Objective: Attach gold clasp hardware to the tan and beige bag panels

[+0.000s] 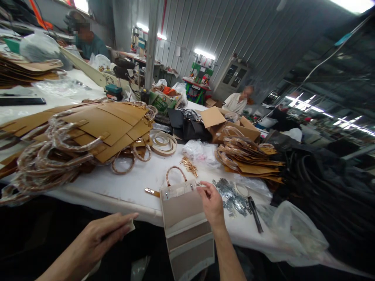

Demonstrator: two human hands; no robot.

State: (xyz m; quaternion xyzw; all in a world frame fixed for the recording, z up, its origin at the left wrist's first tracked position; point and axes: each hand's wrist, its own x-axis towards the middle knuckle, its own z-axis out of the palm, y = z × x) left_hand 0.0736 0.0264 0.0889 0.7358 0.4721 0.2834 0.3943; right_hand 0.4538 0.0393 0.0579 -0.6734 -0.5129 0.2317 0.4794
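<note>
The left hand is closed on a pale scrap. The right hand pinches the top of a beige handbag, which overhangs the white-covered surface, apparently to stay off the loose metal clips. Farther off lie stacked tan leather panels.

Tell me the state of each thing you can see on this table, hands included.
Beige striped handbag with tan loop handle: lying over the edge of the white-covered table, handle upright.
Left hand: pinching a small white scrap.
Right hand: fingertips at the handbag's top edge.
Tan panels with plastic-wrapped handles: piled in a heap.
Brown cardboard box: open, flaps up.
Beige strap: coiled.
</note>
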